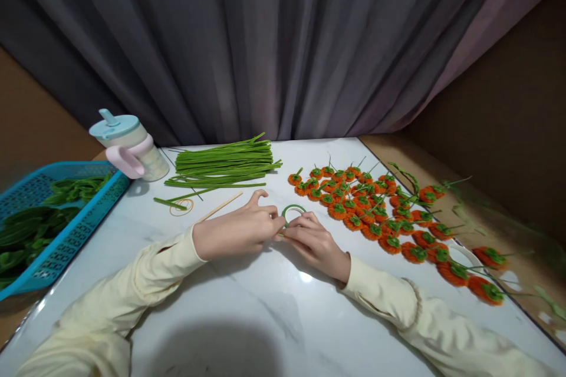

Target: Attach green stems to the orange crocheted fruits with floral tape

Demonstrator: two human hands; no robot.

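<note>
My left hand (241, 228) and my right hand (317, 244) meet over the middle of the white table, fingertips nearly touching. A narrow roll of green tape (286, 210) stands out just beyond my right fingers, which are closed against its near edge. My left thumb and fingers are pinched together. A small light tip shows between the two hands; most of it is hidden by fingers. Behind my left wrist runs a thin wooden stick (223, 205), partly covered by the hand.
Green fuzzy stems (223, 159) lie stacked at the back. Many orange persimmon-like pieces with green tops (362, 203) spread across the right. At left stand a lidded cup (130, 144) and a blue basket (84, 221) of green leaves. Rubber bands (181, 207) lie near the stick.
</note>
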